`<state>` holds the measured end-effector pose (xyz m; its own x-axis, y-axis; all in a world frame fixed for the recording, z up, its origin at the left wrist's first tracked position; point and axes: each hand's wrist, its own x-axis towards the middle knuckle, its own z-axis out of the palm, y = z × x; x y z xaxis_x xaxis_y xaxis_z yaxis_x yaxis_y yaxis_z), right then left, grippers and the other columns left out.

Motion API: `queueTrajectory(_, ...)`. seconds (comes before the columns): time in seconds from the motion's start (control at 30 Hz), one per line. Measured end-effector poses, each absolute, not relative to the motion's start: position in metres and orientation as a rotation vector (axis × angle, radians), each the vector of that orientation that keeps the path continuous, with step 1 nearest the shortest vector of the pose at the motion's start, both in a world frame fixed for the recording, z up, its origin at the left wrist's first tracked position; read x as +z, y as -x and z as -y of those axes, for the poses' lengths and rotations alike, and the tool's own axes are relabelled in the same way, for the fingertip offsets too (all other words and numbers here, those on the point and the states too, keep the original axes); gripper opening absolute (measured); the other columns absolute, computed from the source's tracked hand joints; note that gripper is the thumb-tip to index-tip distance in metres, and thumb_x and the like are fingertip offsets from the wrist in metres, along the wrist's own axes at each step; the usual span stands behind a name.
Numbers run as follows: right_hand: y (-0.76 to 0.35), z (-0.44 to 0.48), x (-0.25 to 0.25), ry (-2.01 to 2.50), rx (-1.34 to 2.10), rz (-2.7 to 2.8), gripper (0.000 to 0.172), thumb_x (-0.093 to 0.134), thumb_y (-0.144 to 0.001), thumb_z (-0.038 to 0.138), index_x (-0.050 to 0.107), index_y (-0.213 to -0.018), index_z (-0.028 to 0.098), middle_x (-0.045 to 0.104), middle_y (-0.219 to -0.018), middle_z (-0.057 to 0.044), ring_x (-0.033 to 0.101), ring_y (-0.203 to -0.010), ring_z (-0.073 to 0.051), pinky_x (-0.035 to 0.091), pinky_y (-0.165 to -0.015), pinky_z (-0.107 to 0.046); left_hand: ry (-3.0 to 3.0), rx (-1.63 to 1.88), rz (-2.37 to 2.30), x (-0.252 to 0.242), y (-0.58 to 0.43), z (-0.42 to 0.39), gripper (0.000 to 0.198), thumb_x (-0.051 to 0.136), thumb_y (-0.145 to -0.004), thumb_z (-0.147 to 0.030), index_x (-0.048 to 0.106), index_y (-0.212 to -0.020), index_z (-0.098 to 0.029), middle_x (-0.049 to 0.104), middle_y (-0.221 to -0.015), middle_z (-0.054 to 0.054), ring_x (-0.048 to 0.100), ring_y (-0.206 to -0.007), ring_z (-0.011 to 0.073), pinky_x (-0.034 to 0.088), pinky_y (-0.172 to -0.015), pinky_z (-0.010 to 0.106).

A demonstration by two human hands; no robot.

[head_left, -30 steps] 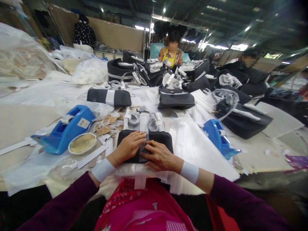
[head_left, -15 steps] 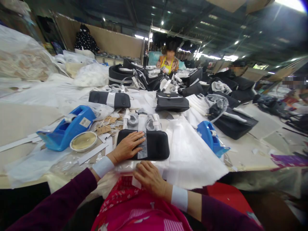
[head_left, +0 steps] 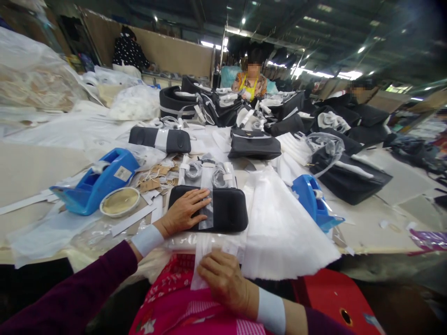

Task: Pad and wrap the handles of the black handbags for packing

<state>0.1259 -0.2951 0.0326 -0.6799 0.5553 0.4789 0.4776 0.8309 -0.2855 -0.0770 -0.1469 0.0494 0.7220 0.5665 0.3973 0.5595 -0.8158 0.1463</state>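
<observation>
A black bag (head_left: 228,209) with rounded corners lies flat in front of me. A translucent strip (head_left: 206,220) crosses its middle. My left hand (head_left: 185,210) rests on the left half of the bag with its fingers stretched across the strip. Below the bag's near edge, my right hand (head_left: 223,279) is closed on a whitish translucent strip (head_left: 199,260) at the table edge, over my lap. That strip runs from near the bag down to the fingers. Wrapped coiled straps (head_left: 219,177) lie just behind the bag.
Blue tape dispensers stand left (head_left: 101,181) and right (head_left: 310,200). By the left one are a round dish (head_left: 119,202) and brown tags (head_left: 153,179). White sheets (head_left: 279,232) overhang the table on the right. More black bags (head_left: 254,143) lie farther back, where people sit.
My right hand has drawn back toward my body, and a longer length of the whitish strip shows beside it. The left hand stays on the bag. The view has shifted slightly.
</observation>
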Motion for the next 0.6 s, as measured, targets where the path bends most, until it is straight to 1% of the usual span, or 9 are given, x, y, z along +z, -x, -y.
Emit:
queueTrajectory(0.13,-0.128,0.301,0.043,0.719,0.237,2.447,0.023,0.039,-0.096,0.014,0.060,-0.088,0.016,0.060,-0.073,-0.004,0.052,-0.071,-0.018,0.038,-0.062,-0.032,-2.900,0.671,-0.958,0.050,0.077,0.146,0.051,0.059,-0.090,-0.034,0.050,-0.138,-0.019,0.044,-0.150,0.013,0.036,-0.141,0.0273,0.034,-0.114,0.049)
queueTrajectory(0.23,-0.129,0.285,0.068,0.698,0.300,2.350,0.027,0.038,-0.094,0.011,0.063,-0.090,0.016,0.063,-0.074,-0.004,0.053,-0.068,-0.017,0.038,-0.060,-0.031,-2.886,0.669,-0.962,0.050,0.077,0.147,0.050,0.059,-0.091,-0.035,0.050,-0.137,-0.019,0.044,-0.149,0.013,0.036,-0.141,0.0269,0.034,-0.114,0.049)
queueTrajectory(0.3,-0.129,0.258,0.087,0.739,0.334,2.213,0.027,0.040,-0.094,0.010,0.066,-0.089,0.018,0.066,-0.079,-0.003,0.055,-0.070,-0.015,0.040,-0.061,-0.029,-2.874,0.669,-0.967,0.049,0.077,0.147,0.049,0.058,-0.091,-0.034,0.050,-0.137,-0.019,0.045,-0.149,0.012,0.036,-0.141,0.0267,0.034,-0.114,0.049)
queueTrajectory(0.43,-0.122,0.183,0.103,0.930,0.331,2.053,0.018,0.056,-0.092,0.018,0.071,-0.082,0.020,0.066,-0.083,-0.002,0.058,-0.080,-0.014,0.044,-0.073,-0.025,-2.869,0.694,-0.978,0.049,0.077,0.149,0.045,0.056,-0.090,-0.026,0.053,-0.134,-0.019,0.048,-0.146,0.012,0.038,-0.139,0.0266,0.032,-0.116,0.050)
queueTrajectory(0.53,-0.116,0.138,0.094,1.099,0.316,2.047,0.017,0.064,-0.087,0.019,0.070,-0.071,0.020,0.062,-0.080,-0.001,0.056,-0.078,-0.013,0.043,-0.070,-0.024,-2.858,0.741,-0.955,0.049,0.078,0.152,0.037,0.057,-0.090,-0.026,0.059,-0.125,-0.018,0.056,-0.137,0.012,0.044,-0.134,0.0266,0.034,-0.115,0.049)
queueTrajectory(0.6,-0.113,0.121,0.084,1.176,0.314,2.066,0.021,0.065,-0.085,0.016,0.068,-0.065,0.018,0.060,-0.078,0.000,0.055,-0.075,-0.012,0.042,-0.067,-0.023,-2.820,0.800,-0.945,0.049,0.080,0.154,0.032,0.054,-0.090,-0.022,0.061,-0.121,-0.018,0.060,-0.132,0.011,0.048,-0.130,0.0245,0.037,-0.114,0.046)
